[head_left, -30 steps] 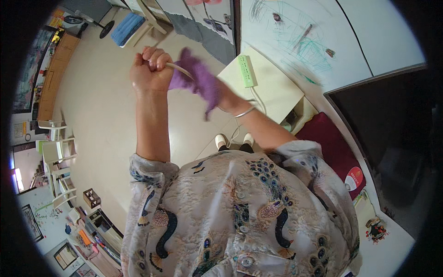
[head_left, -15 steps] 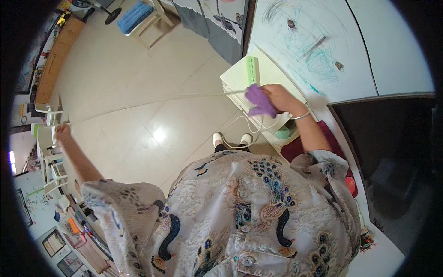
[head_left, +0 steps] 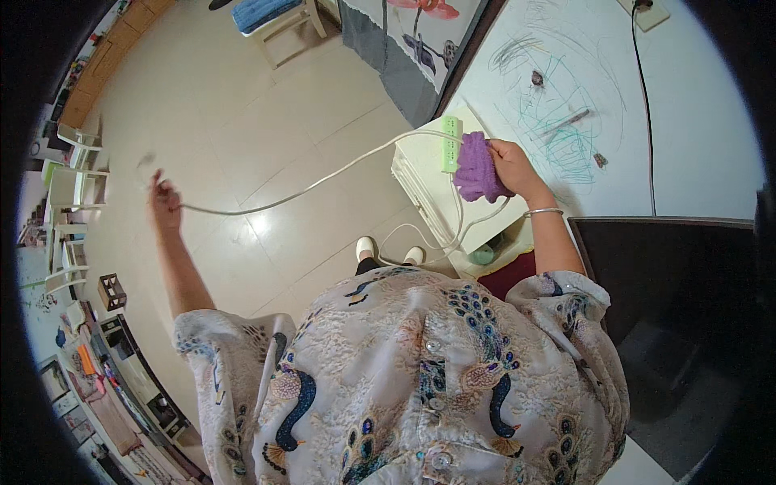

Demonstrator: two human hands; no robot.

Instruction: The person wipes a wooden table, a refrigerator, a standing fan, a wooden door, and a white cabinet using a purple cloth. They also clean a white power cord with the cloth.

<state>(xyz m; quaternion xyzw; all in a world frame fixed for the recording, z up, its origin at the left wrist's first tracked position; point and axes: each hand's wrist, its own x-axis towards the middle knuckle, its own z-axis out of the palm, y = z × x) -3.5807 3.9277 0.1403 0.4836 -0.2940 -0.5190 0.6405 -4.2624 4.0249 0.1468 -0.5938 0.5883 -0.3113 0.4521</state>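
A white cord (head_left: 311, 187) runs from my left hand (head_left: 166, 212), closed on its end out at the left, across to a purple cloth (head_left: 477, 171). My right hand (head_left: 517, 168) grips that cloth around or against the cord; the exact contact is hidden in its folds. More of the cord loops below the cloth, down beside the cabinet. Just left of the cloth lies a light green power strip (head_left: 450, 145) on top of the cream cabinet (head_left: 424, 174). Slight blur softens my left fingertips.
A black screen (head_left: 671, 267) stands close to my right forearm. Scribbles mark the white wall (head_left: 582, 48), where a black cable (head_left: 645, 121) hangs. A wooden chair with a blue cushion (head_left: 263, 14) stands farther off. White chairs (head_left: 77, 190) line the left side.
My left hand has come inward and up, and the cord now sags in a curve. The purple cloth and my right hand have shifted slightly right. The whole view has turned a little.
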